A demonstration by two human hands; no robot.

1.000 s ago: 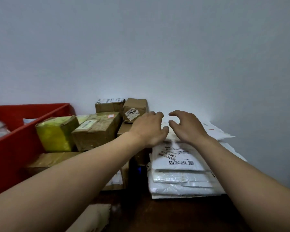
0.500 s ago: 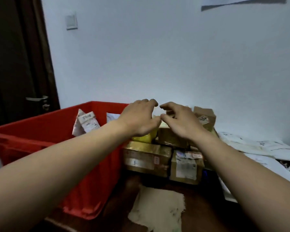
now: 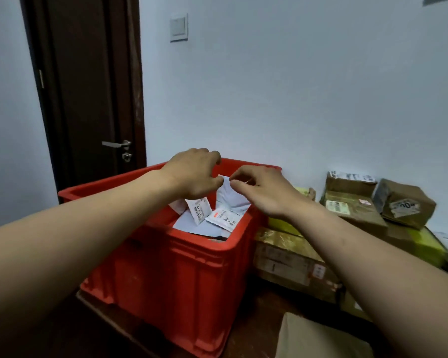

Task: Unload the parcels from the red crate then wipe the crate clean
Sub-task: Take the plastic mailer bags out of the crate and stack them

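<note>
The red crate (image 3: 181,275) stands on a dark table at centre left. Inside it lie several white and grey parcel bags (image 3: 225,218) with printed labels, some leaning against the far wall. My left hand (image 3: 194,174) hovers over the crate's opening with loosely curled fingers and holds nothing. My right hand (image 3: 261,192) hovers beside it, just above the crate's right rim, fingers bent and empty. The fingertips of both hands are close together above a grey bag (image 3: 230,197); I cannot tell if they touch it.
Unloaded cardboard boxes (image 3: 352,208) and yellow-taped parcels (image 3: 290,257) are stacked right of the crate against the wall. A tan cloth (image 3: 316,337) lies on the table at the lower right. A dark door (image 3: 88,99) stands behind the crate.
My view and both hands have swung left, from the stack of white bags on the right, across the boxes, to above the open crate. The hands stayed empty.
</note>
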